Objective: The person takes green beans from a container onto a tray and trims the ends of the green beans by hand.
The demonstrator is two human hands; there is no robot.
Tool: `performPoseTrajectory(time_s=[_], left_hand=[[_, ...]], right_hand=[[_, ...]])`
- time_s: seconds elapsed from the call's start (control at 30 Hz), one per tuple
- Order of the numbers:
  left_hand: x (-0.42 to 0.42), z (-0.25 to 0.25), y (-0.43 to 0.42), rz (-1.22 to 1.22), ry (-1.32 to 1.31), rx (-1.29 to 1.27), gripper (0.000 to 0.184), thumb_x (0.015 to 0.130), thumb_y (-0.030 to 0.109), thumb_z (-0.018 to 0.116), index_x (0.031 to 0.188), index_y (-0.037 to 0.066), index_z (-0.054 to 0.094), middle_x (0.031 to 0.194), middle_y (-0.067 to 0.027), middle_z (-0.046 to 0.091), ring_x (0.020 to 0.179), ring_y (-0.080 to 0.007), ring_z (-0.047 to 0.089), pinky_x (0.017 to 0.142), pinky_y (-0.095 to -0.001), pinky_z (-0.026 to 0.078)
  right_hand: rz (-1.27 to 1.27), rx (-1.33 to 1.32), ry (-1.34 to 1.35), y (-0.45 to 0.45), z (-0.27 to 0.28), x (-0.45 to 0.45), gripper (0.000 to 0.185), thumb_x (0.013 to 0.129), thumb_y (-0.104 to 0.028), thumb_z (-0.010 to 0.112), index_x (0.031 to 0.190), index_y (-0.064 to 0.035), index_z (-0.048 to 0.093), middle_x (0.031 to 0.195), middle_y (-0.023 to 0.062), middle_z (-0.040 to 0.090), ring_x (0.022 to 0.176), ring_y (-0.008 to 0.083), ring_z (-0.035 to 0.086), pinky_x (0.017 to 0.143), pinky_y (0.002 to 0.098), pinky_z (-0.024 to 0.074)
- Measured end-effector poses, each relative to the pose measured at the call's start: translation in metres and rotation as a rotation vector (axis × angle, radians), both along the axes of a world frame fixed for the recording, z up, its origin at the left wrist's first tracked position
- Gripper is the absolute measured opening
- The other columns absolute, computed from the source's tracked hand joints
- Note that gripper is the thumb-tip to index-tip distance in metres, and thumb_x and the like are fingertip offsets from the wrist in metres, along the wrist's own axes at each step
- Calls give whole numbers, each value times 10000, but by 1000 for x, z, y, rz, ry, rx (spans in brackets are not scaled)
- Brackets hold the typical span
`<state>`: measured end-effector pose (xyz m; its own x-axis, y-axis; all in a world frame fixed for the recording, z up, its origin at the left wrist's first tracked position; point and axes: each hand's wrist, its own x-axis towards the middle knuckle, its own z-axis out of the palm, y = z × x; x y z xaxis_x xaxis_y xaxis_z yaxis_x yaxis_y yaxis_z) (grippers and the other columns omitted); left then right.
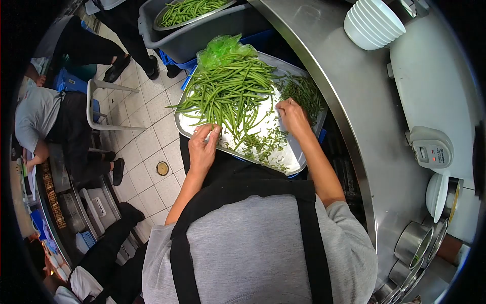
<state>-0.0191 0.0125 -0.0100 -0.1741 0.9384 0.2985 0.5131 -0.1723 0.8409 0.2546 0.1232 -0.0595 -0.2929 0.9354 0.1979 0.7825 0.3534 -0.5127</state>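
Note:
A shallow tray [297,153] lies in front of me with a big heap of long green beans [228,88] on a white surface. Short cut bean ends [266,144] are scattered over its near part. My left hand [203,148] is at the tray's near-left rim, thumb and fingers pinched together; what they hold, if anything, is too small to make out. Over the right part of the tray, my right hand [293,116] is also closed in a pinch, beside a darker pile of thin green bits [301,91]. Its fingertips hide whatever may be between them.
Behind the beans are a green plastic bag [223,49] and a grey tub [177,43] bearing a pan of beans [192,11]. A steel counter [334,50] curves along my right, with stacked white bowls [372,23]. Co-workers and a white stool [91,106] are leftward.

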Motion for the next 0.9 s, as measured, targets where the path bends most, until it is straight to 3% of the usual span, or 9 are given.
performPoseTrajectory(time_s=[0.17, 0.27, 0.4, 0.57, 0.67, 0.7, 0.8, 0.9], left_hand=[[14, 0, -1, -38, -186, -156, 213, 917, 182, 626, 932, -27, 665, 787, -109, 645, 680, -164, 596, 631, -275, 465], [18, -2, 0, -70, -144, -168, 211, 912, 179, 632, 933, -29, 664, 777, -105, 643, 685, -161, 595, 631, -279, 464], [21, -1, 0, -80, -136, -177, 197, 901, 169, 644, 932, -23, 668, 787, -121, 646, 672, -191, 600, 629, -291, 466], [26, -2, 2, -96, -75, -163, 167, 873, 141, 664, 938, -13, 675, 792, -117, 631, 674, -200, 587, 626, -299, 458], [32, 1, 4, -112, -5, -227, 148, 866, 125, 664, 940, -2, 679, 747, -86, 573, 674, -180, 540, 631, -284, 433], [33, 2, 5, -111, 22, -249, 142, 867, 121, 662, 940, 1, 680, 725, -71, 546, 674, -169, 518, 635, -274, 421], [36, -1, 6, -141, 41, -245, 134, 859, 111, 666, 946, 12, 687, 703, -87, 528, 642, -189, 510, 615, -304, 418], [38, -5, 6, -246, 53, -280, 148, 848, 101, 658, 972, 26, 688, 746, -147, 565, 669, -293, 578, 600, -357, 448]], right_hand=[[50, 38, -55, -2, 5, -13, 171, 781, -63, 657, 952, -63, 654, 916, 125, 611, 846, 349, 625, 760, 420, 519], [119, 43, -99, -13, 4, -11, 113, 781, -77, 662, 877, -35, 620, 854, 170, 588, 815, 362, 621, 739, 452, 512], [102, 30, -86, -43, 6, -3, 95, 796, -89, 651, 857, -41, 596, 851, 136, 590, 813, 332, 625, 722, 417, 510], [-120, 79, 14, -50, 15, 9, 84, 832, -74, 598, 899, -28, 616, 883, 157, 603, 832, 352, 617, 734, 450, 509], [-5, 47, -62, -47, 15, 5, 135, 790, -73, 658, 923, -74, 634, 944, 102, 610, 848, 313, 617, 754, 414, 505], [55, 142, -100, -47, 12, 1, 161, 772, -76, 672, 929, -91, 638, 930, 84, 607, 837, 288, 621, 744, 402, 496], [66, 119, -192, -46, 1, -8, 136, 768, -90, 679, 896, -104, 636, 879, 67, 598, 830, 261, 622, 746, 398, 482], [112, 89, -180, -52, 8, -12, 117, 773, -107, 669, 858, -82, 593, 862, 71, 579, 815, 260, 612, 736, 399, 447]])
